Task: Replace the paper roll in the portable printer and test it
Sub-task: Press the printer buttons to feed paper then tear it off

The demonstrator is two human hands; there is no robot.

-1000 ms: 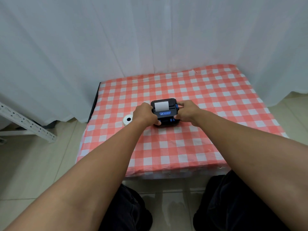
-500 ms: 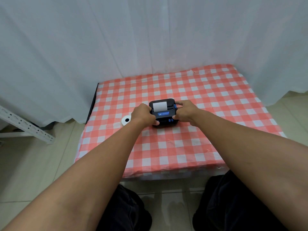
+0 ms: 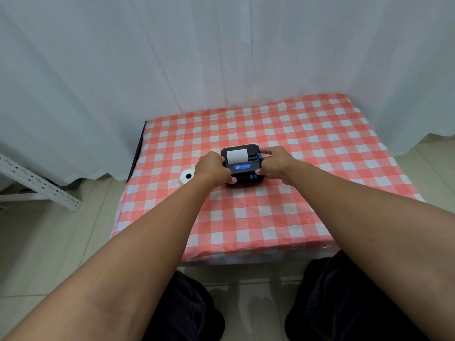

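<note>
A small black portable printer (image 3: pixel 242 166) with a blue label and blue buttons rests on the table (image 3: pixel 246 217) under a red-and-white checked cloth. White paper (image 3: pixel 236 155) shows on its top. My left hand (image 3: pixel 213 168) grips the printer's left side, thumb at its front corner. My right hand (image 3: pixel 275 163) grips its right side, with a finger reaching along the back right edge. A white paper roll (image 3: pixel 187 177) lies flat on the cloth just left of my left hand, apart from the printer.
White curtains (image 3: pixel 221 57) hang behind and to both sides of the table. A white perforated metal bar (image 3: pixel 37 183) slants over the tiled floor at the left. My dark-trousered knees (image 3: pixel 344 303) sit below the table's near edge.
Both hands stay on the printer in the same grip. Only the camera view has shifted slightly.
</note>
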